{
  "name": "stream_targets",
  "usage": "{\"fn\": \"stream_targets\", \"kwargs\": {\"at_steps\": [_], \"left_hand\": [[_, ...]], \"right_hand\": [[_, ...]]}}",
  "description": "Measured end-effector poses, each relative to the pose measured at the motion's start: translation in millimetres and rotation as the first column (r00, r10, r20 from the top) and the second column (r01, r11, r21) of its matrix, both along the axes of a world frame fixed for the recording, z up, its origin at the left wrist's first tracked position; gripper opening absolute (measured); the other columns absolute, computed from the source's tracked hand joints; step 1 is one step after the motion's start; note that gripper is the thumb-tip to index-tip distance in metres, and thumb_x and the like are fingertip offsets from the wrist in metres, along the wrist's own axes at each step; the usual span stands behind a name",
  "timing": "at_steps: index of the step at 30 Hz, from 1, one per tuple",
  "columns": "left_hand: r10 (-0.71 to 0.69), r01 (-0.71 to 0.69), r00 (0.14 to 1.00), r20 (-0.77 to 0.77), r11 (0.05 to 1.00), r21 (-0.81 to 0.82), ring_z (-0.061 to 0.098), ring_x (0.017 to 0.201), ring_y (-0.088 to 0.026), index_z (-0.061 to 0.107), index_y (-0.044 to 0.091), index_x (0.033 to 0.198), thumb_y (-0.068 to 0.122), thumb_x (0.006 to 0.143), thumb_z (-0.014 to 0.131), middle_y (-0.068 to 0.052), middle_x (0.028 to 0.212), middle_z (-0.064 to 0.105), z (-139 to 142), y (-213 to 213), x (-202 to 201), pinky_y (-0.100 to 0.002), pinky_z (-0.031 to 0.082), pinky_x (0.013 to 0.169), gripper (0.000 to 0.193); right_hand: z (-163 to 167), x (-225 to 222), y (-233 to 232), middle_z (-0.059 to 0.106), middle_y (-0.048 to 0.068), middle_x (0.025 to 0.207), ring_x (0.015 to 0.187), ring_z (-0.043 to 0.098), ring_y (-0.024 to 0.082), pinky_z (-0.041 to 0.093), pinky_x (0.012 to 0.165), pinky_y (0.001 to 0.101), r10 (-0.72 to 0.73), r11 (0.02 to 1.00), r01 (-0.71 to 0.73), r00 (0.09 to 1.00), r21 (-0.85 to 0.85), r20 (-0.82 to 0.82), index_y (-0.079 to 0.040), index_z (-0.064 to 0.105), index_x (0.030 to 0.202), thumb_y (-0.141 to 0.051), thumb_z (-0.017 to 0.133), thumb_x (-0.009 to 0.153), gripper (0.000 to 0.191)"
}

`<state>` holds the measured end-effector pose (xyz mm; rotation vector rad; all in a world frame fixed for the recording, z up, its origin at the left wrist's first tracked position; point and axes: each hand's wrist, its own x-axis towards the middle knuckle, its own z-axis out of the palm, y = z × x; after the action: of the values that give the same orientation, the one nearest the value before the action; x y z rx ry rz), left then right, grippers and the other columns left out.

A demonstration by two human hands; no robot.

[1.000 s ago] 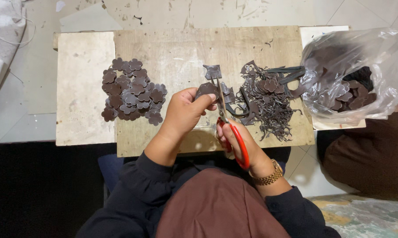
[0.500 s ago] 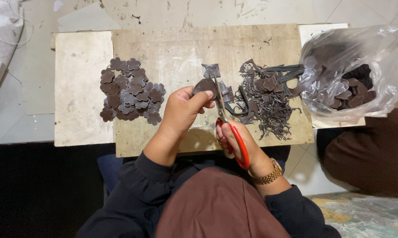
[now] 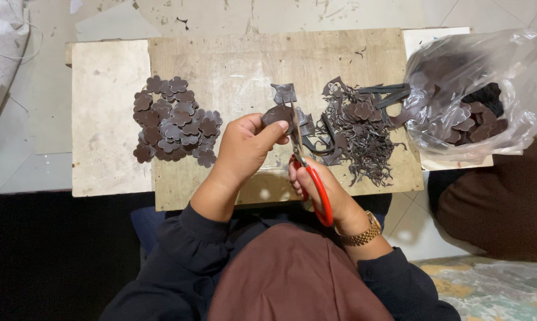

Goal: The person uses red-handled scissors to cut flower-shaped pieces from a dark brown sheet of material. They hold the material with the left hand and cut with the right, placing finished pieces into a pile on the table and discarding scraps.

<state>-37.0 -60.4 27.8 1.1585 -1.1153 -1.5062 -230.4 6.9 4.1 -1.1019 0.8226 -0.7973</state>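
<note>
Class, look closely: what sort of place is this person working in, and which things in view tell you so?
Probably a small home craft workspace on the floor. A low wooden board holds a pile of cut brown flower shapes and trimmings; the right hand works red-handled scissors, and a plastic bag holds more pieces.

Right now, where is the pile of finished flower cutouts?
In the head view the pile of brown flower cutouts lies on the wooden board, to the left of the left hand, on the far side from the scrap heap.
</note>
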Motion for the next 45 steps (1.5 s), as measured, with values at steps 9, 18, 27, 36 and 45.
{"fn": "stream_targets", "kwargs": {"at_steps": [9,18,27,36,45], "left_hand": [[0.004,-0.004,1.0,-0.003,1.0,-0.003,0.064,0.069,-0.005,0.075,0.002,0.093,0.023,0.091,0.073,-0.004,0.08,0.077,2,0,-1,-0.021,0.048,0.062,0.021],[0.004,-0.004,0.998,-0.064,1.0,0.002,0.068,0.073,-0.006,0.075,0.003,0.093,0.023,0.092,0.071,-0.004,0.082,0.076,3,1,-2,-0.022,0.049,0.065,0.021],[-0.005,0.004,1.0,-0.016,0.996,-0.086,0.062,0.072,-0.005,0.072,0.001,0.088,0.023,0.097,0.072,-0.005,0.082,0.075,-2,1,1,-0.021,0.048,0.065,0.023],[-0.032,0.026,0.997,-0.071,0.996,-0.085,0.068,0.078,-0.008,0.073,0.0,0.094,0.017,0.096,0.07,-0.004,0.085,0.075,7,5,-5,-0.023,0.055,0.072,0.018],[-0.003,0.001,0.999,-0.038,0.997,-0.076,0.068,0.078,-0.007,0.073,0.0,0.092,0.018,0.096,0.069,-0.004,0.084,0.075,4,7,-3,-0.023,0.055,0.072,0.018]], "right_hand": [[3,-1,0,0.043,-0.004,0.075,0.063,0.039,0.007,0.035,0.055,0.0228,-0.026,0.999,0.025,1.0,0.044,0.01,-0.009,0.049,0.09,-0.054,0.053,0.102,0.046],[1,-2,1,0.042,-0.005,0.074,0.062,0.038,0.007,0.034,0.054,0.0225,-0.036,0.998,0.036,0.999,0.053,0.001,-0.01,0.048,0.088,-0.057,0.055,0.101,0.05],[3,-1,-1,0.044,-0.004,0.077,0.067,0.04,0.007,0.037,0.059,0.0224,0.003,1.0,-0.003,1.0,-0.02,-0.003,-0.008,0.051,0.093,-0.062,0.055,0.099,0.054],[13,-2,0,0.045,-0.003,0.082,0.072,0.041,0.008,0.038,0.064,0.0228,0.005,0.999,-0.005,1.0,-0.043,0.008,-0.008,0.05,0.097,-0.064,0.053,0.1,0.055],[5,-2,1,0.042,-0.004,0.08,0.071,0.037,0.007,0.033,0.062,0.0221,0.012,1.0,-0.013,0.997,0.015,0.077,-0.008,0.049,0.095,-0.06,0.057,0.1,0.052]]}}
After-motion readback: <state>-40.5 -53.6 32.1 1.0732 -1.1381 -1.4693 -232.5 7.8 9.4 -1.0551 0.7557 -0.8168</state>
